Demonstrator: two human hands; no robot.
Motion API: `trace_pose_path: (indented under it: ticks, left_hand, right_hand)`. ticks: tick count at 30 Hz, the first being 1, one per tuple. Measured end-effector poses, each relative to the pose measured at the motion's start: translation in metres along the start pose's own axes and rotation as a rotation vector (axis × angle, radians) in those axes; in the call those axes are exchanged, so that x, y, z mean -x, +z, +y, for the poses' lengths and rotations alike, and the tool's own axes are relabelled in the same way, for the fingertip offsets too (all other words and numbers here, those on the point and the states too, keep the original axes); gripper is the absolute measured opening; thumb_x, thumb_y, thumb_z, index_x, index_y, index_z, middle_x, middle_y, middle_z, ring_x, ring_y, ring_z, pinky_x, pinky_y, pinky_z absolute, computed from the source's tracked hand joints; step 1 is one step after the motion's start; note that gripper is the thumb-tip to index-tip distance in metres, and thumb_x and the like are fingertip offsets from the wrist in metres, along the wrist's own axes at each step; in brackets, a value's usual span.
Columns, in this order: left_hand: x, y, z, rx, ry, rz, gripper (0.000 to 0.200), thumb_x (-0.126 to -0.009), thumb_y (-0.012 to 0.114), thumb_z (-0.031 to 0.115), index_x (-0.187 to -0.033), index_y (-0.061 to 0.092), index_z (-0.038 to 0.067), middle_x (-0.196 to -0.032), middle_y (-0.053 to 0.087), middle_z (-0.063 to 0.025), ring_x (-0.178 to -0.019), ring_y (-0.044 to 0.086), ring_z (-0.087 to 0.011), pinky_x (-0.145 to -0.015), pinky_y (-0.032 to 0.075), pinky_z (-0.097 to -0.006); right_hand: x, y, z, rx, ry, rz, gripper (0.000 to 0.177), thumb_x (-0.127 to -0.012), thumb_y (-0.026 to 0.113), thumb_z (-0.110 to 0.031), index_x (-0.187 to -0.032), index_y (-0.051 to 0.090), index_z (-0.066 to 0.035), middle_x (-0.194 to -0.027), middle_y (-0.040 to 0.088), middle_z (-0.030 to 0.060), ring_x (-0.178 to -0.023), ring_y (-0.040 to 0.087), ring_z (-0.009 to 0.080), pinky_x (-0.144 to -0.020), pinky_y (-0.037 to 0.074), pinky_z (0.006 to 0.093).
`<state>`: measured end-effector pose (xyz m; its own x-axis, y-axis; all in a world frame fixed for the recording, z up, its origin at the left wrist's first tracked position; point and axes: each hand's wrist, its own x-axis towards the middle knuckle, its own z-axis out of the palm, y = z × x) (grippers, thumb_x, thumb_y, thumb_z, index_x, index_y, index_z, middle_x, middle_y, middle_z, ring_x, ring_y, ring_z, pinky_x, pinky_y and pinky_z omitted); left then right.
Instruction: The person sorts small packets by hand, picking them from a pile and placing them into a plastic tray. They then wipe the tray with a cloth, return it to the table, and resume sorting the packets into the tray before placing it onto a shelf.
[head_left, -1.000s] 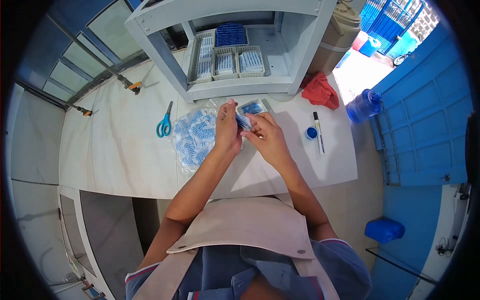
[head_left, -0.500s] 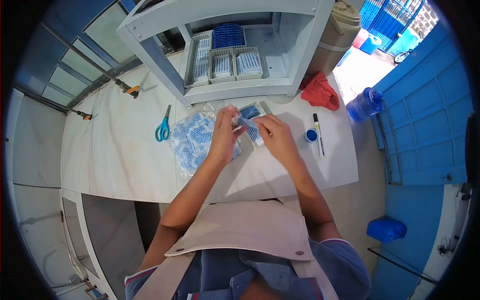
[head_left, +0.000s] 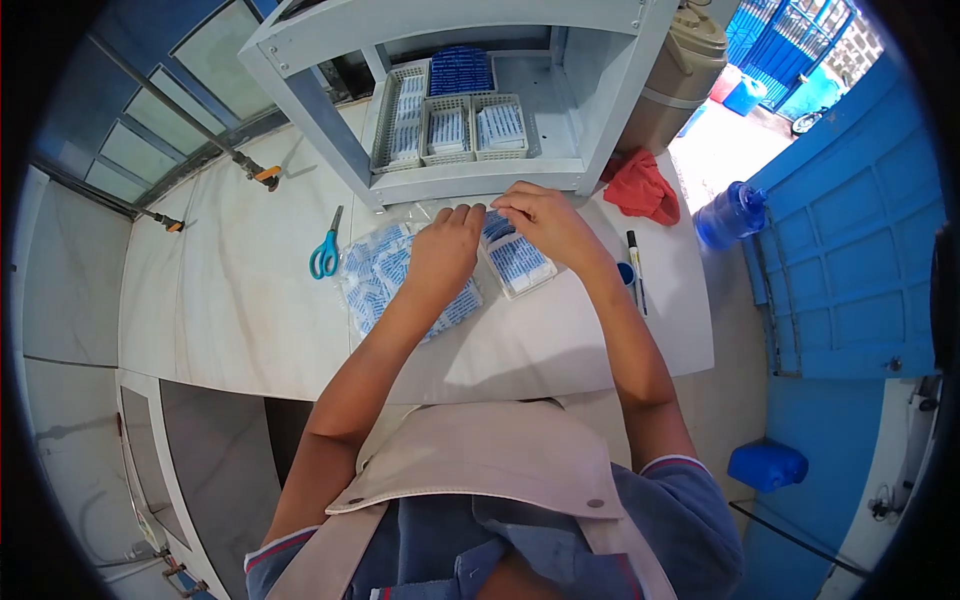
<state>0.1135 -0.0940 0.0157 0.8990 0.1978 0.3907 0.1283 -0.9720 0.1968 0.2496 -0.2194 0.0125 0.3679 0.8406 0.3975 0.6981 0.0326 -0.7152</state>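
My left hand is closed above the right side of a clear plastic bag full of small white sachets printed in blue. Its fingertips point away from me, and whatever they hold is hidden. Close beside it, my right hand pinches thumb and fingers together; I cannot make out anything between them. Both hands hover at the far end of a small white basket, which holds blue-and-white printed packets in its near part and darker blue ones behind.
Teal scissors lie left of the bag. A marker and a small blue-topped container are by my right forearm. Behind stands a grey shelf with packet-filled baskets, beside a red cloth and a beige drink dispenser.
Both hands have moved slightly away from me, and the right has turned. The printed sachet seen between them before is hidden now. More of the small basket shows.
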Motion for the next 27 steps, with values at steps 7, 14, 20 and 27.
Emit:
trace_pose_path:
  ticks: [7,14,20,27]
  left_hand:
    - [-0.006,0.022,-0.013,0.115,-0.228,0.116,0.016,-0.082,0.055,0.005,-0.097,0.058,0.002,-0.077,0.062,-0.0144,-0.077,0.06,-0.0315,-0.064,0.05,-0.0419]
    - [-0.018,0.034,-0.01,0.198,-0.189,0.212,0.01,-0.083,0.057,0.006,-0.092,0.059,0.003,-0.072,0.06,-0.0146,-0.072,0.057,-0.0302,-0.061,0.048,-0.0423]
    - [-0.013,0.042,-0.011,0.261,-0.129,0.173,0.012,-0.084,0.056,0.005,-0.093,0.062,0.003,-0.073,0.058,-0.017,-0.072,0.057,-0.0333,-0.064,0.047,-0.042]
    - [-0.01,0.039,-0.006,-0.034,0.111,0.093,0.011,-0.069,0.056,0.002,-0.08,0.058,0.003,-0.074,0.059,-0.0116,-0.078,0.056,-0.0259,-0.07,0.047,-0.035]
  right_hand:
    - [0.018,0.022,0.024,0.249,0.016,0.077,0.023,-0.08,0.057,-0.003,-0.102,0.06,-0.002,-0.102,0.059,0.0122,-0.097,0.053,0.0298,-0.086,0.044,0.0368]
    - [0.023,0.032,0.024,0.489,0.004,0.032,0.025,-0.074,0.058,-0.003,-0.098,0.064,-0.005,-0.104,0.057,0.0049,-0.101,0.047,0.0249,-0.092,0.036,0.0381]
    - [0.026,0.034,0.03,0.469,-0.01,0.054,0.019,-0.074,0.059,-0.006,-0.09,0.07,-0.009,-0.097,0.058,0.0016,-0.102,0.047,0.0217,-0.091,0.034,0.0369]
    - [0.036,0.033,0.028,0.476,0.021,0.067,0.023,-0.073,0.059,-0.006,-0.094,0.068,-0.008,-0.096,0.06,0.0022,-0.101,0.048,0.0219,-0.089,0.035,0.0376]
